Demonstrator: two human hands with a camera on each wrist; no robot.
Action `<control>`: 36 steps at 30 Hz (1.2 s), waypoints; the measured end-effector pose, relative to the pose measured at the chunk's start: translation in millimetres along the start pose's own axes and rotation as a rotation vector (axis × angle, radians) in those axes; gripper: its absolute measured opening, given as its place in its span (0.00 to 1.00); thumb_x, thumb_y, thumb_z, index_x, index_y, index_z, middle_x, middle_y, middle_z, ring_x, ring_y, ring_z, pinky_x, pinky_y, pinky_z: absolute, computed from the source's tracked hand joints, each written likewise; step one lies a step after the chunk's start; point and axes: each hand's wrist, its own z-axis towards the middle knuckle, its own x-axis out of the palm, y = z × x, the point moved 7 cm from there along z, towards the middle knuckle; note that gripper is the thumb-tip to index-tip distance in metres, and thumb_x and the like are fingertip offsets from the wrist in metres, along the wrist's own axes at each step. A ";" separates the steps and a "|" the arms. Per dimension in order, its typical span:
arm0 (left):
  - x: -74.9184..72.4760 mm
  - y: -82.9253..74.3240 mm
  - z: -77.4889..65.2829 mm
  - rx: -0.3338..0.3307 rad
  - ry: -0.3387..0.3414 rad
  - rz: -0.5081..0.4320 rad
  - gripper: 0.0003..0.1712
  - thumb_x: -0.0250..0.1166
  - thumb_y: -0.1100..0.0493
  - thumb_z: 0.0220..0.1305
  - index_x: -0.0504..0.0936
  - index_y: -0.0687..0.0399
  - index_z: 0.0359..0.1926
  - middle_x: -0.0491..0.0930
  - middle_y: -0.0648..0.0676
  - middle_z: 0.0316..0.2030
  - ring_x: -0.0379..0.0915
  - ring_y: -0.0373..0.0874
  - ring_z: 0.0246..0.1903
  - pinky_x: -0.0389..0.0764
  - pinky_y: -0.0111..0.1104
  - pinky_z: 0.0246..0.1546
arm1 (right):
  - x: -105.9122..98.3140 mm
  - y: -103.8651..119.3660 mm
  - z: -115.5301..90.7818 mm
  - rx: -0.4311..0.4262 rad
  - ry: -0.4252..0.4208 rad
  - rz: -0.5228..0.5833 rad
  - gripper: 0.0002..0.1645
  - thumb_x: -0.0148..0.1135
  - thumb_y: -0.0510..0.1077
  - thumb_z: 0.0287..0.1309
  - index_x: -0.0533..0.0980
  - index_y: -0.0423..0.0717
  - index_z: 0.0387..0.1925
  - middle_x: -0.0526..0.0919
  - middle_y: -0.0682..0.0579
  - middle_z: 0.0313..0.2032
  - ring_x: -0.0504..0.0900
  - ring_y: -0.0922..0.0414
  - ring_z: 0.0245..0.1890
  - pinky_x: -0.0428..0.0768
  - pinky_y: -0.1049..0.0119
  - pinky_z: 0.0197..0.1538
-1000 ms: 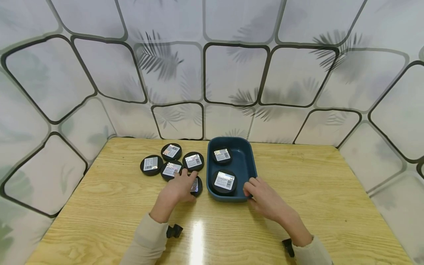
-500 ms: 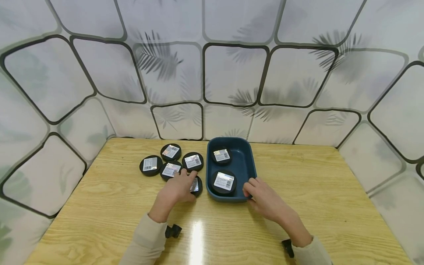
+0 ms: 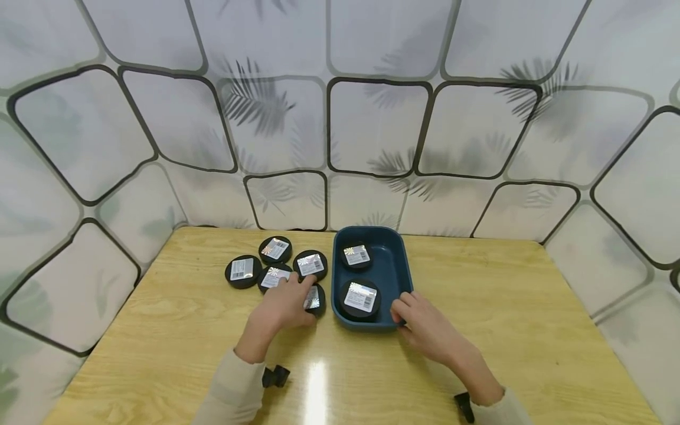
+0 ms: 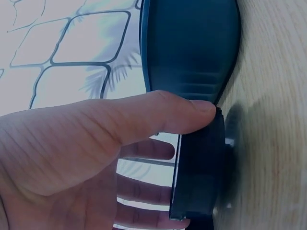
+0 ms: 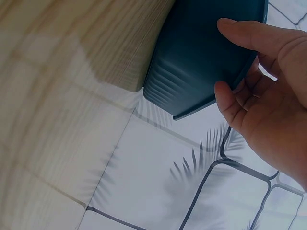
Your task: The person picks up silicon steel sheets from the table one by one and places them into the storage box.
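In the head view my left hand (image 3: 281, 306) reaches over a flat round black container (image 3: 319, 300) with a shiny label, left of the blue tray. The left wrist view shows my thumb on the near side of this container (image 4: 199, 163) and my fingers at its far edge; its underside faces the wood. With my right hand (image 3: 429, 327) I pinch the near right corner of the tray (image 3: 390, 254). In the right wrist view, the thumb lies on the tray's outer wall (image 5: 201, 52) and the fingers go over its rim. Two similar containers (image 3: 356, 255) lie inside, labels up.
Several more black containers lie left of the tray: one at the far left (image 3: 242, 271), one at the back (image 3: 275, 249), one close to the tray (image 3: 310, 264). The wooden table (image 3: 494, 295) meets a patterned curtain (image 3: 366, 195) at its back edge.
The whole head view has shifted slightly, with the scene sitting a little lower in it. Both hands, the tray and the containers keep their places.
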 end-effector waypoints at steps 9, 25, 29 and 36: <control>-6.9 0.5 -1.9 0.011 -0.031 0.011 0.47 0.76 0.45 0.47 0.67 0.51 0.67 0.72 0.66 0.55 0.72 0.63 0.49 0.79 0.51 0.37 | -0.6 0.2 -2.2 0.009 0.013 0.007 0.24 0.72 0.28 0.45 0.67 0.52 0.27 0.63 0.60 0.29 0.61 0.61 0.31 0.65 0.67 0.37; -19.0 11.4 -3.1 0.006 -0.109 -0.006 0.50 0.74 0.42 0.46 0.67 0.50 0.70 0.70 0.67 0.57 0.70 0.63 0.53 0.78 0.54 0.44 | 1.3 0.7 -1.4 0.000 0.006 -0.003 0.23 0.72 0.28 0.46 0.67 0.52 0.27 0.63 0.60 0.29 0.61 0.61 0.31 0.64 0.67 0.37; -23.4 11.0 -5.5 0.010 -0.135 0.003 0.49 0.73 0.43 0.46 0.67 0.50 0.69 0.71 0.65 0.54 0.71 0.60 0.49 0.78 0.52 0.42 | 1.7 1.7 -1.2 0.000 0.014 0.003 0.23 0.72 0.28 0.47 0.67 0.52 0.27 0.63 0.60 0.29 0.61 0.61 0.31 0.64 0.67 0.37; -30.5 9.1 -3.3 0.037 -0.177 0.010 0.47 0.73 0.42 0.47 0.67 0.50 0.68 0.72 0.63 0.51 0.70 0.57 0.46 0.78 0.50 0.39 | -0.3 1.0 -1.1 0.006 0.012 0.003 0.23 0.72 0.28 0.46 0.67 0.52 0.27 0.63 0.59 0.29 0.61 0.60 0.31 0.65 0.67 0.37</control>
